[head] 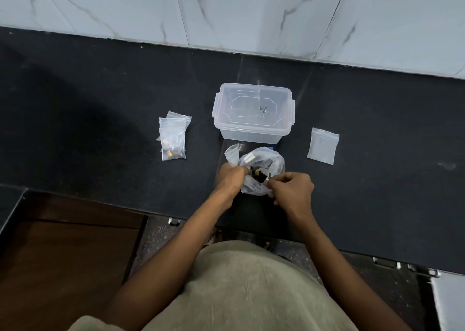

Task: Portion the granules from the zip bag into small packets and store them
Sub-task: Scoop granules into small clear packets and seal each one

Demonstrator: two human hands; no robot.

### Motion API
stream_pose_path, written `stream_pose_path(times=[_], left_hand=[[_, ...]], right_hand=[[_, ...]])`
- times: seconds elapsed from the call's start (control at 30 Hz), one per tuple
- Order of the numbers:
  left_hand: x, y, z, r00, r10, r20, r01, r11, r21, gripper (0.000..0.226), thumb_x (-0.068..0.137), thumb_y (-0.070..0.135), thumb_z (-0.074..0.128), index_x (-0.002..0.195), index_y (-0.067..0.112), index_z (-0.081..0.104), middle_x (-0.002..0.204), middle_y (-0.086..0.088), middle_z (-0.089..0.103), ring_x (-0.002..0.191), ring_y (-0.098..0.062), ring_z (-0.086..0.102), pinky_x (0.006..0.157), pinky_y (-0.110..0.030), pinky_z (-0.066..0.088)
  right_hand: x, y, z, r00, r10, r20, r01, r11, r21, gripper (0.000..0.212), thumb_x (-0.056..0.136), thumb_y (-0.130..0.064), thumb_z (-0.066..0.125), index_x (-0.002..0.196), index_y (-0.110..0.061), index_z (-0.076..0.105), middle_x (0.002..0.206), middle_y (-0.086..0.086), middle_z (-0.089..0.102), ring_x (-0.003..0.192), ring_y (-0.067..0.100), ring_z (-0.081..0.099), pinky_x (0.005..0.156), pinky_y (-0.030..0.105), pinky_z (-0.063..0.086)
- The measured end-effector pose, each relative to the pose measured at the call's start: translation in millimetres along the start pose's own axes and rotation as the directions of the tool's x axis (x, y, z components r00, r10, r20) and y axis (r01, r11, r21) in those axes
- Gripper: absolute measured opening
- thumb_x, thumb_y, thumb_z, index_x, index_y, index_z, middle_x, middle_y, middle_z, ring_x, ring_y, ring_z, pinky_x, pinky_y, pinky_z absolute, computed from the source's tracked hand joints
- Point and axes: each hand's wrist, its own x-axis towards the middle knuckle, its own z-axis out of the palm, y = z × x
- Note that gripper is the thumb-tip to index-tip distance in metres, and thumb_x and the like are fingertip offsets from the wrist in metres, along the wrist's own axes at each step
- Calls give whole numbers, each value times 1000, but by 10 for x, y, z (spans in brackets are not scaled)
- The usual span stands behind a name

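A clear zip bag [269, 161] with dark granules inside stands on the black counter, just in front of a lidded clear plastic box [253, 111]. My left hand [230, 178] grips the bag's left side together with a small clear packet [232, 154] that sticks up above my fingers. My right hand [292, 188] pinches the bag's right edge near its mouth. Something small, white and dark, shows at the bag's opening between my hands; what it is I cannot tell. Two or three small packets [173, 139] holding a few yellow bits lie to the left. An empty packet [323, 145] lies to the right.
The black counter [100, 119] runs left to right below a marble-tiled wall [226, 11]. Its front edge lies close behind my wrists. A brown wooden surface [65, 255] sits lower left, and metal cabinet handles [407, 266] show at lower right.
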Motion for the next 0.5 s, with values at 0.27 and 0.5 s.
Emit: stream_pose_path(times=[0.27, 0.5], left_hand=[[38, -110, 1, 946, 288, -146, -243, 933, 267, 31, 84, 23, 70, 109, 14, 54, 112, -3, 53, 108, -22, 51, 95, -41, 46], [45, -239, -45, 844, 495, -205, -430, 854, 293, 45, 80, 21, 82, 113, 12, 53, 114, 2, 38, 111, -18, 42, 94, -32, 40]], right_hand=[[13, 11, -58, 996, 78, 31, -83, 975, 205, 10, 79, -12, 85, 72, -9, 77, 64, 14, 72, 50, 18, 60, 47, 26, 49], [12, 0, -91, 995, 67, 73, -84, 964, 254, 11, 78, -12, 86, 75, -6, 78, 69, 15, 74, 51, 16, 60, 45, 25, 46]])
